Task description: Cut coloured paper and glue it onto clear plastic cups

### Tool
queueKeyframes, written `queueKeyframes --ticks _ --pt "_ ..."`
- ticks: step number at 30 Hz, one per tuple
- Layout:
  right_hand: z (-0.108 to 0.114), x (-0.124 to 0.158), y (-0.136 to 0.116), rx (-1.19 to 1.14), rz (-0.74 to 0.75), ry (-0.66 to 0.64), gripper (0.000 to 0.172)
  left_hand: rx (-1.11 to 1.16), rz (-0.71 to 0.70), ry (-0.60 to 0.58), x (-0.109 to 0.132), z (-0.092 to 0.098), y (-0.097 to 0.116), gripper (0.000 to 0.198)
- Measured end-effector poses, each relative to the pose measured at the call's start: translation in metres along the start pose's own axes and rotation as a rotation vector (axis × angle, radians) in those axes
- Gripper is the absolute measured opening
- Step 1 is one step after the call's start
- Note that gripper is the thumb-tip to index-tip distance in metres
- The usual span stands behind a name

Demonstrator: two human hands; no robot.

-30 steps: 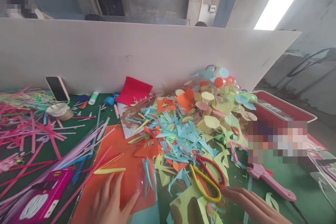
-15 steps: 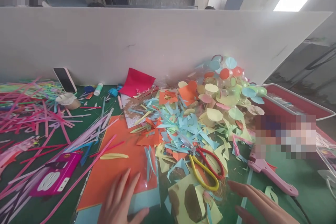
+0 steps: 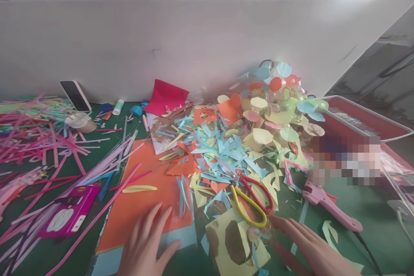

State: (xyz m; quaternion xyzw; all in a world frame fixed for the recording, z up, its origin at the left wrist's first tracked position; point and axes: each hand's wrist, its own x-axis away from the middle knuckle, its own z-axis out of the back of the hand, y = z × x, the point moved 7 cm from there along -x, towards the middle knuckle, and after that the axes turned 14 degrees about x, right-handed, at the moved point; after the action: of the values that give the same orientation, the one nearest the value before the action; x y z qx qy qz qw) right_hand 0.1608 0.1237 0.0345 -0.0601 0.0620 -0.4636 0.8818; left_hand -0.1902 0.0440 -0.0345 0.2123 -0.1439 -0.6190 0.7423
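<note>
two open hands, neither gripping anything: the left hand (image 3: 145,243) lies spread over the lower edge of a thin orange paper sheet (image 3: 139,198), and the right hand (image 3: 312,246) rests with its fingers just beside the looped yellow-and-red plastic handles of a pair of scissors (image 3: 246,217), which sit among a heap of pastel paper offcuts (image 3: 223,155). the sheet looks light and limp, likely to slide unless pinned flat; the scissors look stiffer, easiest taken by their loops.
</note>
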Motion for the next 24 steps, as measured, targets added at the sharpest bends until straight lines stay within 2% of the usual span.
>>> queueKeyframes --ticks 2,5,7,10,13,18,21,24 --pt "-0.002 -0.010 -0.015 -0.003 0.004 0.038 0.028 -0.017 0.027 0.026 -0.008 0.000 0.003 0.047" --pt "-0.012 -0.032 -0.051 -0.069 0.087 0.016 0.021 -0.040 0.037 0.076 -0.019 0.000 0.005 0.040" --pt "-0.019 -0.048 -0.075 -0.115 0.116 0.023 0.013 -0.050 0.003 0.063 -0.025 0.000 0.007 0.039" --pt "-0.029 -0.064 -0.114 -0.093 0.243 0.082 0.007 -0.054 -0.061 0.061 -0.031 0.004 0.010 0.037" --pt "-0.039 -0.072 -0.142 0.012 0.341 0.185 0.015 -0.028 -0.162 0.140 -0.035 0.014 0.023 0.030" --pt "-0.042 -0.080 -0.160 0.113 0.335 0.320 0.021 0.067 -0.385 0.205 -0.037 0.023 0.050 0.028" --pt "-0.037 -0.085 -0.161 0.131 0.277 0.354 0.021 0.064 -0.434 0.238 -0.038 0.026 0.054 0.030" --pt "-0.034 -0.090 -0.159 0.094 0.236 0.354 0.033 0.032 -0.481 0.202 -0.039 0.026 0.056 0.033"
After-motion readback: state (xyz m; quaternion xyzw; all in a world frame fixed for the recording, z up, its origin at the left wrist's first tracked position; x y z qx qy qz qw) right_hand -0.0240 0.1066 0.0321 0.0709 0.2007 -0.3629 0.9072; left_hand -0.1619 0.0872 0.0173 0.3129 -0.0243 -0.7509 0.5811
